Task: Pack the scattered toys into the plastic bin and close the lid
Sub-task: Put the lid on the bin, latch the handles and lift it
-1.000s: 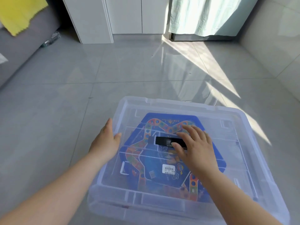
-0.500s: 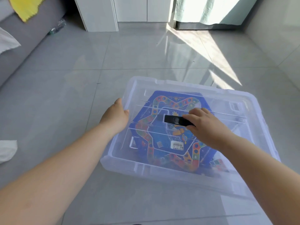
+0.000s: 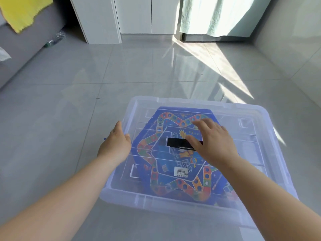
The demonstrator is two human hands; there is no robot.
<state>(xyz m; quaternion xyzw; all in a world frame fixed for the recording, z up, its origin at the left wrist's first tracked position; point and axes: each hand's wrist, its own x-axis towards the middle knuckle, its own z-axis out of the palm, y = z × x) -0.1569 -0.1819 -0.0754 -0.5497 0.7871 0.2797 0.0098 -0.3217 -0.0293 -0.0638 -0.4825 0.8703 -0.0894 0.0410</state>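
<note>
A clear plastic bin (image 3: 271, 171) stands on the grey tiled floor with its transparent lid (image 3: 243, 108) lying on top. Through the lid shows a blue game board (image 3: 173, 159) with a coloured track and a barcode sticker. A black handle strip (image 3: 177, 144) lies at the lid's middle. My left hand (image 3: 115, 145) rests against the bin's left edge with fingers relaxed. My right hand (image 3: 213, 141) lies flat on the lid with straight fingers, covering the right end of the black strip.
A grey sofa (image 3: 20, 49) with a yellow cloth (image 3: 22, 13) is at the far left, and a plastic bottle (image 3: 55, 39) lies beside it. White cabinets (image 3: 121, 16) and a pale green curtain (image 3: 217, 14) stand at the back. A wall (image 3: 295, 40) runs on the right.
My right hand went from curled over the black strip to flat with fingers spread on the lid. The left hand stays at the bin's left edge. The view shifted slightly.
</note>
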